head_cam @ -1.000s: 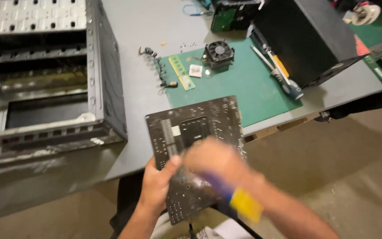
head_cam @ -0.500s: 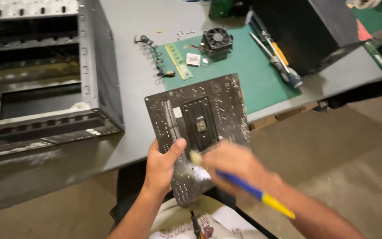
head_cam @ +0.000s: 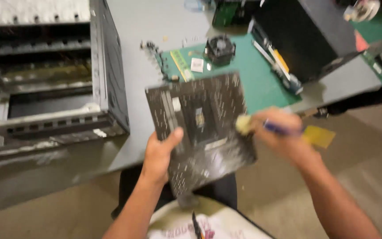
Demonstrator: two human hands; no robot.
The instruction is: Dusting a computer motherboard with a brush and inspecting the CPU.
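My left hand [head_cam: 161, 155] grips the lower left edge of a dark circuit board [head_cam: 202, 128], thumb on its face, and holds it tilted over the table's front edge. My right hand [head_cam: 281, 132] is closed on a brush with a blue and yellow handle [head_cam: 308, 134]. Its pale bristle tip [head_cam: 243, 124] touches the board's right edge. The view is blurred by motion.
An open metal computer case [head_cam: 51, 84] lies on the grey table at left. Behind the board a green mat [head_cam: 261, 84] carries a cooler fan [head_cam: 219, 48], a memory stick [head_cam: 181, 65], a small chip and a screwdriver [head_cam: 277, 66]. A black box [head_cam: 308, 33] stands at back right.
The brush has travelled from the board's lower middle up to its right edge. My left hand keeps hold of the board, which has tilted slightly.
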